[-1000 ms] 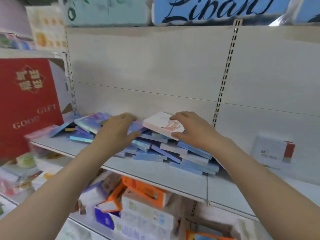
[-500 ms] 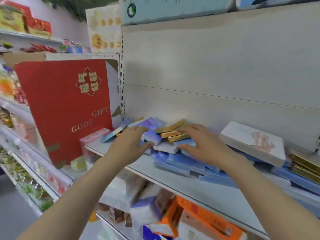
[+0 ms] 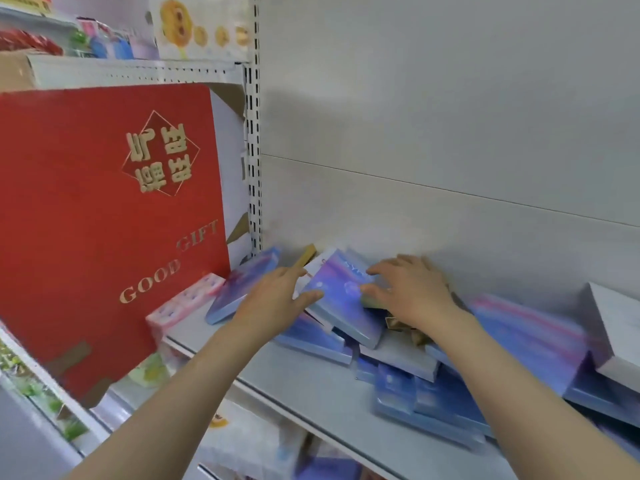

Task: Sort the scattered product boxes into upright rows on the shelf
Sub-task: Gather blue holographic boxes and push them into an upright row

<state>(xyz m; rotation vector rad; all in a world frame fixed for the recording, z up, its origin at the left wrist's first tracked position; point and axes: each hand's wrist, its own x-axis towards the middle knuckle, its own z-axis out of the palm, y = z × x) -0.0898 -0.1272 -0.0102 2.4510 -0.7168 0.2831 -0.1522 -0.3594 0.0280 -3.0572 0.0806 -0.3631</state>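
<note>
Purple box [image 3: 341, 299] lies tilted on the pile between both hands, spread fingers [image 3: 379, 270] touching its edges.

Both hands reach into a heap of flat blue boxes [image 3: 433, 386] on the grey shelf [image 3: 311, 393]: the left hand [image 3: 273, 303] and right hand [image 3: 412, 292] flank a tilted purple-blue box [image 3: 341, 299] (fingers spread, touching it). A red gift box [image 3: 104, 216] stands left.

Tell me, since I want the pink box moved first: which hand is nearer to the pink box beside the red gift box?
Left. The left hand is a short way right of the pink box; the right hand lies farther right, over the blue boxes.
</note>
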